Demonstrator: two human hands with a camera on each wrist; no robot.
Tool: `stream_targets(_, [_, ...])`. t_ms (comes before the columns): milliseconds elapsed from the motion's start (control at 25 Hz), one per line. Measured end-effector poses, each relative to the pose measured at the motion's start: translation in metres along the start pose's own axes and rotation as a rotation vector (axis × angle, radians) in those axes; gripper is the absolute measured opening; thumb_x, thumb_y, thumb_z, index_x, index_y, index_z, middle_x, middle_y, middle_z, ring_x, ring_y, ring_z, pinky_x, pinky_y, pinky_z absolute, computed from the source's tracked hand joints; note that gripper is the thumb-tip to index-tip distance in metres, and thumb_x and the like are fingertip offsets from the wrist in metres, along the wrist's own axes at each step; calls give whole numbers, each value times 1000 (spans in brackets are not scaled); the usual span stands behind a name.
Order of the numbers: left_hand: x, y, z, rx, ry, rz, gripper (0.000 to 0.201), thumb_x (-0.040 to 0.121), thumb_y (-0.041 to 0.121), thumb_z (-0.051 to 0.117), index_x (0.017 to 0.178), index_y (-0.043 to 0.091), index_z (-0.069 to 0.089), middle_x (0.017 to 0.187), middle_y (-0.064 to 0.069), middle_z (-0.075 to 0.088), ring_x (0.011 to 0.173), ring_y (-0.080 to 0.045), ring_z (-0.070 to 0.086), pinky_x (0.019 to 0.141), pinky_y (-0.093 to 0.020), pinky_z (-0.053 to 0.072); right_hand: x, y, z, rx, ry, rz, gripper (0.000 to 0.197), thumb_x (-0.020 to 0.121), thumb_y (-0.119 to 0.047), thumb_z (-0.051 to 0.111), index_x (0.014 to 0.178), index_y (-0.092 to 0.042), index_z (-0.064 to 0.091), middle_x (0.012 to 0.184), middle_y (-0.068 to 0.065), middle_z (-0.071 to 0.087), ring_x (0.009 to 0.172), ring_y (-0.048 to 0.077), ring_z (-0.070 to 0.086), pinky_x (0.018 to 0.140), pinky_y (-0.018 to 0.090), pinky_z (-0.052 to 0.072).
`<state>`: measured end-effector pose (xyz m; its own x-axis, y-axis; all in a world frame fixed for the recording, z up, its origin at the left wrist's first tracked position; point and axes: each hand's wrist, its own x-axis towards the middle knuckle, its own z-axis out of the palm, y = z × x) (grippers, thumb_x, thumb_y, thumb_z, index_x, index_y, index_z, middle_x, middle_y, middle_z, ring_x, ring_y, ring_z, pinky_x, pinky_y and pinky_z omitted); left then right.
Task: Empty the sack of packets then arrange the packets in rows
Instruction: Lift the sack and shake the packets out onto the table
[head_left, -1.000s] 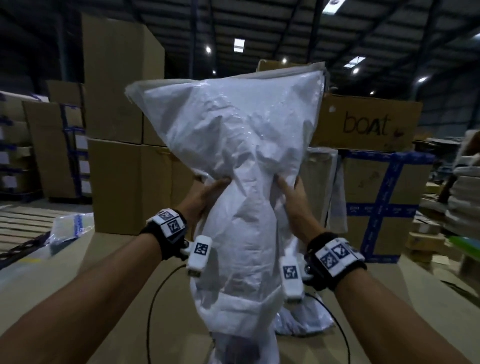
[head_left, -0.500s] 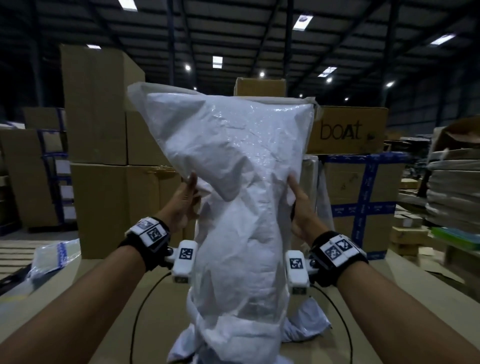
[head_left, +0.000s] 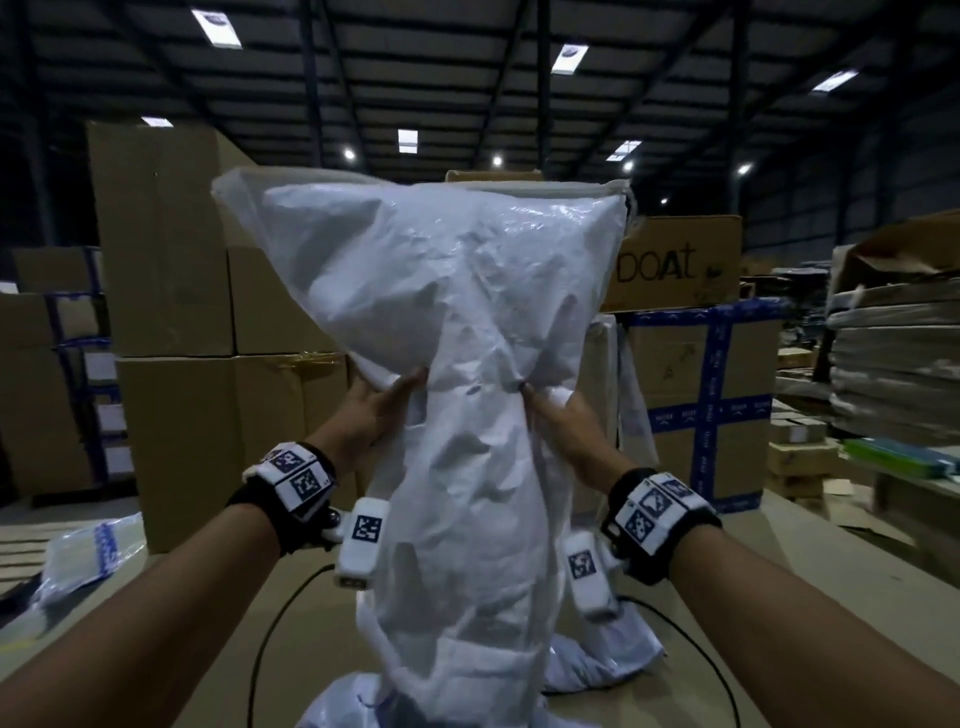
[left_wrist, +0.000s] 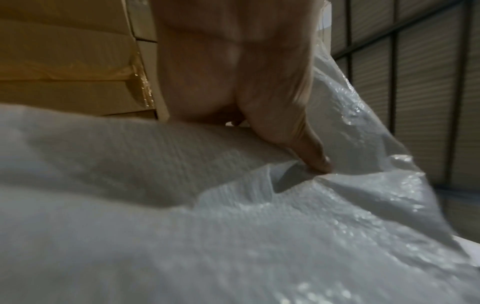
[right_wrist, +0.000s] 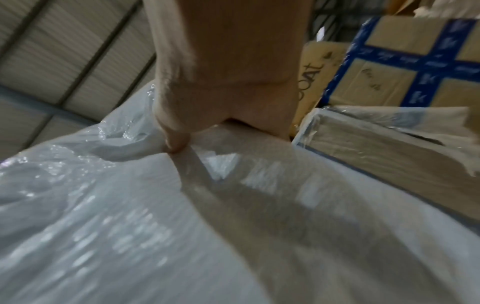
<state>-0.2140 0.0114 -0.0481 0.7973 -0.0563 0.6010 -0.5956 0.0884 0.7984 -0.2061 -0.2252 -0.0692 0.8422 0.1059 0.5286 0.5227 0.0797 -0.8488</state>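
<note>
Packets on the table: at the near edge, pale plastic packets (head_left: 602, 660) lie heaped round the foot of the sack, one spilling out to the right; more seem to sit just under the sack's mouth.
Table: a tan work table (head_left: 208, 597) runs forward from the viewer; a lone blue-printed packet (head_left: 88, 551) lies at its left edge.
Sack: a white woven sack (head_left: 467, 338) is held upside down over the table, closed end up at head height, open end down among the fallen packets; its lower half bulges, so packets likely remain inside.
Left hand: the left hand (head_left: 376, 408) reaches up and forward, gripping the sack's left side at its pinched waist; the thumb (left_wrist: 311, 156) digs into a fold, the other fingers hidden behind the fabric.
Right hand: the right hand (head_left: 563, 418) mirrors it on the right side, thumb (right_wrist: 174, 142) and fingers clamped on a gathered fold.
Doing the step well: judging from the bulge, lift higher and shake in short jerks, keeping both grips firm and the mouth over the table's middle so packets do not slide off an edge.
Beyond: stacked cardboard cartons (head_left: 171, 260) stand behind the table, and one carton bound in blue tape (head_left: 722, 405) to the right.
</note>
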Motion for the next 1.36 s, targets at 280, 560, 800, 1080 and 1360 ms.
stream_targets(280, [-14, -11, 6, 13, 28, -237, 54, 85, 47, 64, 127, 15, 57, 121, -6, 67, 104, -20, 67, 87, -38, 57, 15, 17, 8, -57, 60, -19, 67, 77, -45, 71, 135, -22, 48, 127, 1, 62, 115, 20, 61, 99, 50, 49])
stream_targets(560, [-20, -15, 7, 37, 153, -63, 20, 92, 13, 61, 111, 9, 64, 98, 7, 74, 90, -9, 69, 81, -30, 53, 18, -1, 12, -174, 155, -74, 18, 91, -25, 59, 107, -18, 61, 113, 12, 67, 105, 31, 62, 92, 47, 51])
stream_targets(800, [15, -7, 15, -43, 388, 6, 45, 79, 17, 77, 114, -6, 60, 115, -20, 67, 102, -30, 66, 91, -47, 54, 40, -4, -10, -108, 229, -89, 30, 97, -13, 48, 123, -3, 58, 116, 9, 65, 102, 20, 62, 85, 29, 51])
stream_targets(1080, [38, -37, 36, 7, 564, -14, 25, 82, 10, 70, 106, 4, 66, 102, -8, 72, 94, -23, 67, 86, -42, 56, 59, 13, -46, -84, 248, -124, 25, 99, -12, 43, 115, -11, 63, 101, 2, 66, 88, 10, 60, 75, 22, 47])
stream_targets(1360, [49, -53, 40, 148, 563, 10, 28, 83, 18, 69, 108, 8, 65, 104, -12, 71, 94, -25, 67, 84, -42, 54, 80, 47, -82, -54, 223, -83, 26, 99, -11, 45, 117, -3, 62, 104, 5, 64, 90, 12, 58, 74, 15, 47])
